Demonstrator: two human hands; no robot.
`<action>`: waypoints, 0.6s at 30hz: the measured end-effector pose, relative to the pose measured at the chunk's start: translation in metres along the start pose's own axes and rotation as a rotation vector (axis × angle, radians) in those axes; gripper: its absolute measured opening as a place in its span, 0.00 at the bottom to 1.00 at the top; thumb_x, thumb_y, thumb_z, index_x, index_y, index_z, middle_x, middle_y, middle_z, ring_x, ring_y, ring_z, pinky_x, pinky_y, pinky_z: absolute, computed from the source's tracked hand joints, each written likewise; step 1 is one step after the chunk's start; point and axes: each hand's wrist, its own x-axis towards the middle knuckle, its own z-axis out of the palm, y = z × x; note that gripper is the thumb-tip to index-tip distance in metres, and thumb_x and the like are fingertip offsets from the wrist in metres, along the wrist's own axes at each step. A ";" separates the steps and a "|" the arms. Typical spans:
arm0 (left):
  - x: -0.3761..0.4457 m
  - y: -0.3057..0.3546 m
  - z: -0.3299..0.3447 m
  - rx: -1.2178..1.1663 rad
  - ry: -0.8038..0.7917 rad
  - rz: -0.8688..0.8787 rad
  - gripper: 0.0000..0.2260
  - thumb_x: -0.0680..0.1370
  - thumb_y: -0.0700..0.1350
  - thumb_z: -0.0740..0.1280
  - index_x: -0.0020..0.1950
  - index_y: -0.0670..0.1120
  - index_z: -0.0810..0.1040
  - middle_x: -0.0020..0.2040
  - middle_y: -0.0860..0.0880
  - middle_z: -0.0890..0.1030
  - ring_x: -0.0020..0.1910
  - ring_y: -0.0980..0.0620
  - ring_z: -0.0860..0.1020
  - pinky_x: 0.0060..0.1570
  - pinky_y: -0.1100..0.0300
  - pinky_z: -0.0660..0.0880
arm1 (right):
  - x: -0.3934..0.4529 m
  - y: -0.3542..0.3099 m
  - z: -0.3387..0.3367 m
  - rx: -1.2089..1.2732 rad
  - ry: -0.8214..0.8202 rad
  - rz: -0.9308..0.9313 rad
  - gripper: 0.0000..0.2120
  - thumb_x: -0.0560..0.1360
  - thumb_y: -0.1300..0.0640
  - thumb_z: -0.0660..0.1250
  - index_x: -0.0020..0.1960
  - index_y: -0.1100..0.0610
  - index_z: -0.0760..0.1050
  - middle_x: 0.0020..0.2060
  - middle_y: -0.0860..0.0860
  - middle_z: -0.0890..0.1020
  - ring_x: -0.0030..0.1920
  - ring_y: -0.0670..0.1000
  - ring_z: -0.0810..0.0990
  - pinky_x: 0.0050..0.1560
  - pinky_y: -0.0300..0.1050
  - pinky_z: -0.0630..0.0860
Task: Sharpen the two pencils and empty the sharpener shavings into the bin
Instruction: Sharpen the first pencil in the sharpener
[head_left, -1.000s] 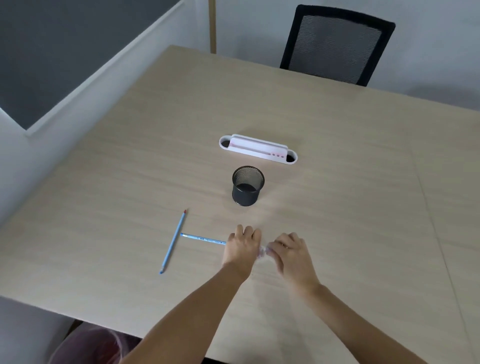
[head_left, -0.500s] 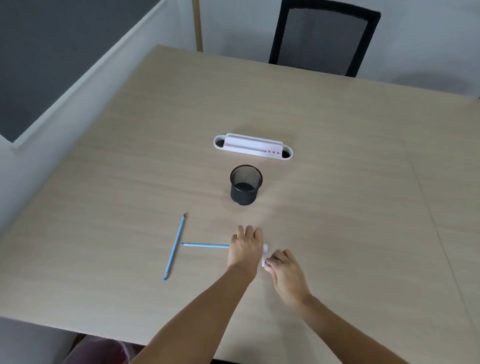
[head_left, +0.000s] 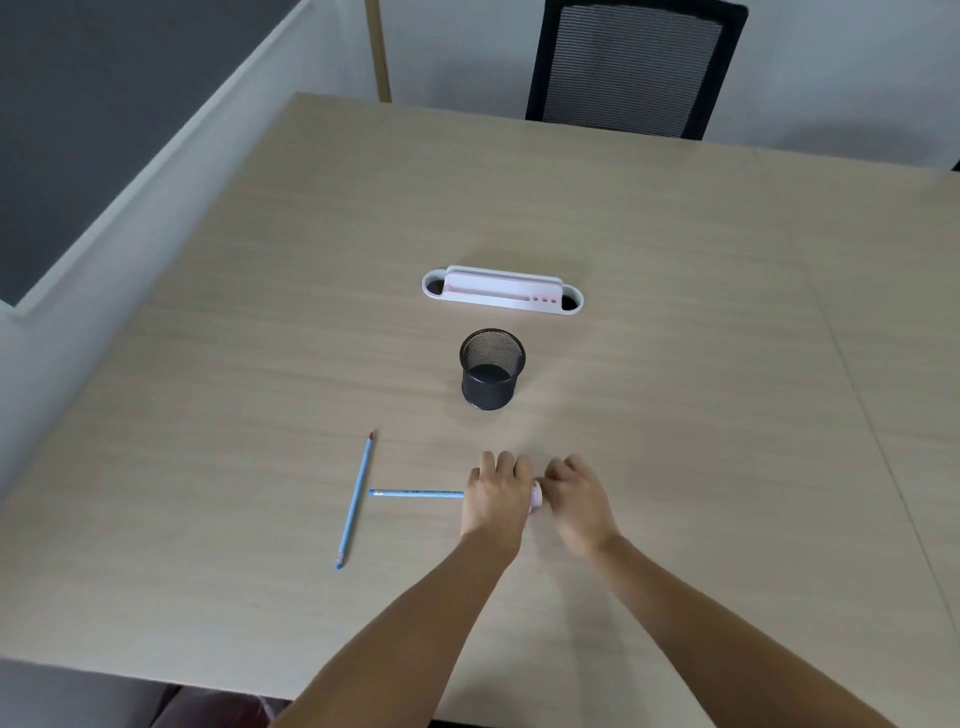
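Observation:
Two blue pencils are on the wooden table (head_left: 675, 322). One pencil (head_left: 355, 501) lies loose at the left, its tip pointing away from me. My left hand (head_left: 497, 492) grips the other blue pencil (head_left: 415, 493), which sticks out level to the left. My right hand (head_left: 576, 493) is closed on a small pale pink sharpener (head_left: 535, 497), mostly hidden between the two hands. The pencil's tip end is hidden at the sharpener.
A black mesh cup (head_left: 491, 368) stands just beyond the hands. Behind it lies a white and pink pen tray (head_left: 502, 290). A black chair (head_left: 631, 67) stands at the far edge. A bin with a pink liner (head_left: 208, 709) shows under the near edge.
The right hand has turned back up beside the left hand at the sharpener. The camera view shifted slightly. The loose pencil has not moved.

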 end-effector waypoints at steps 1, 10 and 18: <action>0.001 0.000 0.000 0.004 -0.002 -0.009 0.20 0.46 0.47 0.79 0.32 0.49 0.75 0.28 0.52 0.75 0.28 0.52 0.75 0.22 0.65 0.67 | -0.010 -0.005 0.005 -0.001 -0.003 0.008 0.14 0.54 0.67 0.77 0.27 0.50 0.79 0.24 0.49 0.75 0.26 0.53 0.73 0.32 0.40 0.68; 0.002 -0.001 0.004 0.008 0.002 0.020 0.19 0.49 0.49 0.79 0.34 0.48 0.76 0.29 0.51 0.76 0.29 0.51 0.75 0.23 0.65 0.68 | -0.036 -0.002 -0.022 0.210 0.157 0.051 0.05 0.71 0.61 0.72 0.38 0.53 0.79 0.34 0.49 0.78 0.37 0.55 0.75 0.35 0.49 0.74; 0.001 -0.001 0.003 0.037 0.008 0.005 0.22 0.44 0.45 0.79 0.33 0.49 0.76 0.28 0.52 0.75 0.29 0.52 0.75 0.22 0.66 0.67 | 0.009 0.008 -0.006 0.076 0.047 0.130 0.05 0.65 0.64 0.75 0.35 0.55 0.83 0.31 0.54 0.79 0.35 0.59 0.76 0.33 0.49 0.74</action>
